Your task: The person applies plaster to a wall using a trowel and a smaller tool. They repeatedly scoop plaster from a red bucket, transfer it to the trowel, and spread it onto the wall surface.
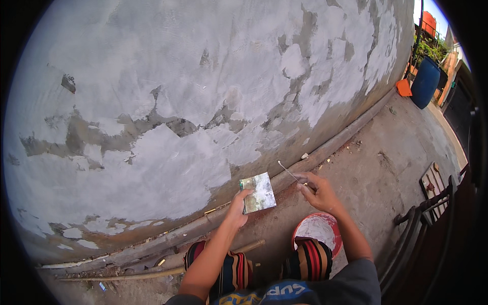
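My left hand grips a flat, square plate smeared with white paste, the thumb lying over its near edge. To its right my right hand is closed round a putty knife. Its thin blade shows nearly edge-on and points up and left, with a bit of white at the tip; the fingers hide most of the handle. Both tools are apart from each other and in front of the wall, whose grey surface carries white patches. Below my right hand stands a red bucket with white paste inside, partly covered by my knee.
A low ledge runs along the wall's foot. Bamboo poles and small debris lie at the lower left. A blue barrel and an orange object stand far right. Dark wooden furniture and a slatted board are nearer.
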Demonstrator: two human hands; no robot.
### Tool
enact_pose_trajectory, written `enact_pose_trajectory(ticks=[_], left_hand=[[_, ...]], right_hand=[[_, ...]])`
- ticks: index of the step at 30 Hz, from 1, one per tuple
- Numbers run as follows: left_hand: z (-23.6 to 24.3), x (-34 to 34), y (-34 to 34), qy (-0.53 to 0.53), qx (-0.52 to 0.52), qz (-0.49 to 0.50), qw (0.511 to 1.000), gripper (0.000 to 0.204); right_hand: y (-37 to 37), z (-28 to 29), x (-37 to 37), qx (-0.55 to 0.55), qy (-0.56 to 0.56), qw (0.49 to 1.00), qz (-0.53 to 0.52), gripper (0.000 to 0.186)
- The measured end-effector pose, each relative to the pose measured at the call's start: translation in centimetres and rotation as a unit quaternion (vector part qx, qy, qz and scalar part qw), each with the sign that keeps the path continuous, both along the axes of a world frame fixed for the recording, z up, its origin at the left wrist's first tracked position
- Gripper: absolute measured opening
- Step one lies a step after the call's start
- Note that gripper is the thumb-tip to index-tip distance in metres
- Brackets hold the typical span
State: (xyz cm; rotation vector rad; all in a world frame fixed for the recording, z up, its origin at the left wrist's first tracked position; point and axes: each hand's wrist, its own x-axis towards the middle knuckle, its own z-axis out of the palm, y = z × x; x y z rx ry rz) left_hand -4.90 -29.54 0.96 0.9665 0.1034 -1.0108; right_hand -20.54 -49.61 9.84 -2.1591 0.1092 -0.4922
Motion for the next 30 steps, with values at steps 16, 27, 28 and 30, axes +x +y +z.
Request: enact_pose_trajectory(ticks=[16,27,28,30], left_hand=[[2.0,-4.7,-3.7,-0.078,0.027,-0.149,0.985,0.044],[0.7,-7.8,-6.7,-0.061,-0.042,-0.217,0.973,0.044],[0.5,-7.7,-6.8,-0.062,-0.045,-0.218,0.973,0.044],[0.2,-7.6,-6.9,-0.061,-0.051,-0.219,0.972,0.044]], right_hand=[[-1.3,-7.2,-16.7,0.483,0.011,0.867,-0.122,0.026],[-3.4,-11.9,-11.5,0.569,0.093,0.814,0.074,0.025],[-3.6,-12.1,-11.5,0.559,0.103,0.82,0.075,0.025],[-3.8,-12.5,-12.0,0.542,0.126,0.828,0.072,0.025]])
